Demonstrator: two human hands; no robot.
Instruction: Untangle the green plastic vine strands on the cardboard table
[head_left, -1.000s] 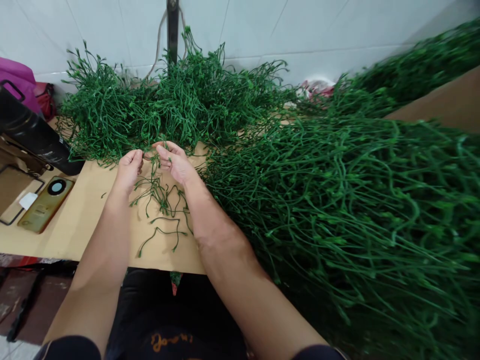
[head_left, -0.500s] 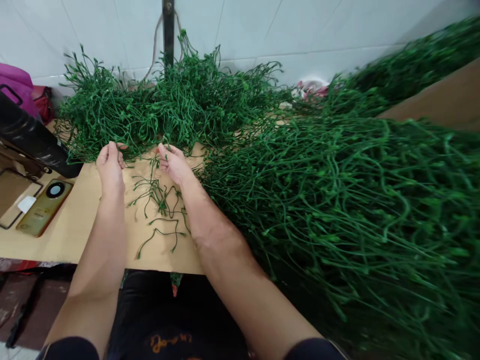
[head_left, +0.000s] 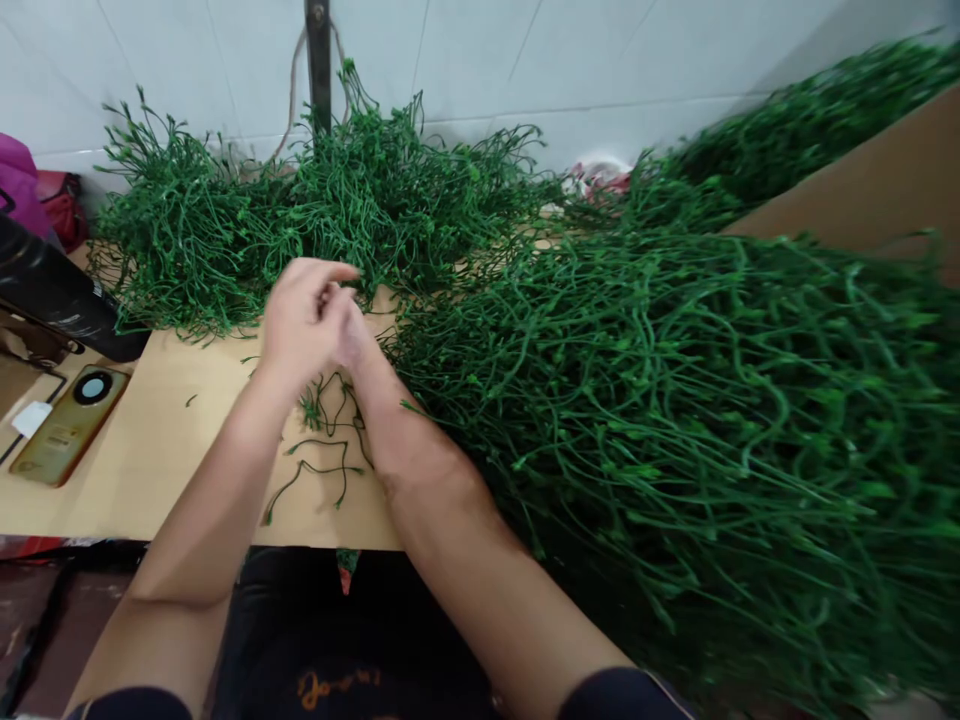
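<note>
My left hand (head_left: 298, 312) reaches across in front of my right hand (head_left: 351, 335), near the front of the stem pile. Its index finger stretches out to the right, with a gap between it and the thumb, and I see nothing in it. My right hand's fingers are mostly hidden behind the left, so their hold does not show. Below the hands, several loose green stems (head_left: 315, 466) with small branched tips lie on the tan board (head_left: 187, 480). A pile of green stems (head_left: 360, 210) stands behind the hands, and a larger heap (head_left: 660, 380) spreads beside my right arm.
A phone (head_left: 71, 425) lies camera side up at the left, near a black cylinder (head_left: 64, 290). Purple and red bags (head_left: 64, 210) are behind it. A dark post (head_left: 319, 70) rises before the tiled wall. A brown cardboard panel (head_left: 862, 190) leans at the right.
My left hand has moved right, from apart to across my right hand. The stem between them is no longer visible. The whole view has shifted slightly.
</note>
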